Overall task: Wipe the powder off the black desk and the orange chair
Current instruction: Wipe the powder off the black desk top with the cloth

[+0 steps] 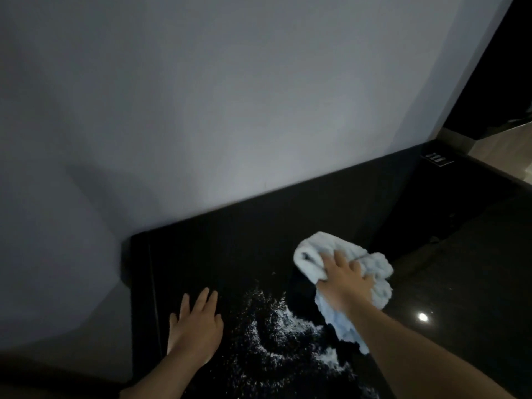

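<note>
Much powder (277, 319) between flat left hand (195, 326) and right hand (345, 286) atop cloth (312, 253).

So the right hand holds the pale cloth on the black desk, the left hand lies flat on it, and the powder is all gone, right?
Not quite. The powder is not gone: the head view shows white grains spread over the black desk between the hands. The rest stands: the right hand holds the pale cloth on the desk, the left hand lies flat.
</note>
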A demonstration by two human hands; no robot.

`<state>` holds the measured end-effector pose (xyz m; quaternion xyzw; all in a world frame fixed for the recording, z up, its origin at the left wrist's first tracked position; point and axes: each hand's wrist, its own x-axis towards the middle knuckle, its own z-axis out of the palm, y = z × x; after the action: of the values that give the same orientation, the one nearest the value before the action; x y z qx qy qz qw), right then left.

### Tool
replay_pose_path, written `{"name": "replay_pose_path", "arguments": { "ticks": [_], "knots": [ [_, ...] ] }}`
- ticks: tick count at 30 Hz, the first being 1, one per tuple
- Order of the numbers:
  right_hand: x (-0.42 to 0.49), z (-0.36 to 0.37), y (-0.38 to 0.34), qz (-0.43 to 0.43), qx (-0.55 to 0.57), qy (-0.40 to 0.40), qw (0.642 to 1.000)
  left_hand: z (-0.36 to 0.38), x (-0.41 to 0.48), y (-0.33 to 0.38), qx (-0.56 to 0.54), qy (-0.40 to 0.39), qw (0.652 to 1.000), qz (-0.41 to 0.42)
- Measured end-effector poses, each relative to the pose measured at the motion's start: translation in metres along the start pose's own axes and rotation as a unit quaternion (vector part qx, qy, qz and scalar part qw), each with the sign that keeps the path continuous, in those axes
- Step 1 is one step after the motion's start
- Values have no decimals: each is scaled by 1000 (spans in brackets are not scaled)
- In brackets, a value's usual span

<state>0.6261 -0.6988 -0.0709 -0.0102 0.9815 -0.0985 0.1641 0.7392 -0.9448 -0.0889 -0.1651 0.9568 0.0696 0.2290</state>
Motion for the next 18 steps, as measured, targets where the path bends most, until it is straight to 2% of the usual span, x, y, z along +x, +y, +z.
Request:
{"name": "replay_pose_path", "arguments": {
  "ticks": [2, 4, 6, 8, 10, 11, 12, 15, 18],
  "knots": [
    [-14, 20, -13, -86, -38, 33, 995, -3, 3, -6, -12, -2, 1000, 11],
    [-33, 34, -22, -186, -49, 31, 981, -5, 6, -10, -5, -7, 999, 31],
    [-43, 34, -23, -235, -5, 13, 972, -5, 7, -15, 4, -9, 999, 47],
    [-40, 17, -26, -191, 127, 2, 973, -5, 10, -19, 7, -12, 998, 64],
    [-20, -1, -29, -148, 193, 74, 967, -5, 10, -20, 20, -17, 997, 71],
    [-7, -8, -31, -142, 162, 109, 971, -5, 10, -21, 33, -20, 996, 75],
    [4, -12, -35, -127, 112, 109, 980, -5, 10, -22, 50, -25, 995, 82],
    [23, -9, -56, -93, 0, -6, 996, -8, 13, -24, 64, -43, 992, 99],
    [15, 14, -72, -155, -72, -8, 985, -11, 13, -25, 28, -45, 994, 97]
  ]
}}
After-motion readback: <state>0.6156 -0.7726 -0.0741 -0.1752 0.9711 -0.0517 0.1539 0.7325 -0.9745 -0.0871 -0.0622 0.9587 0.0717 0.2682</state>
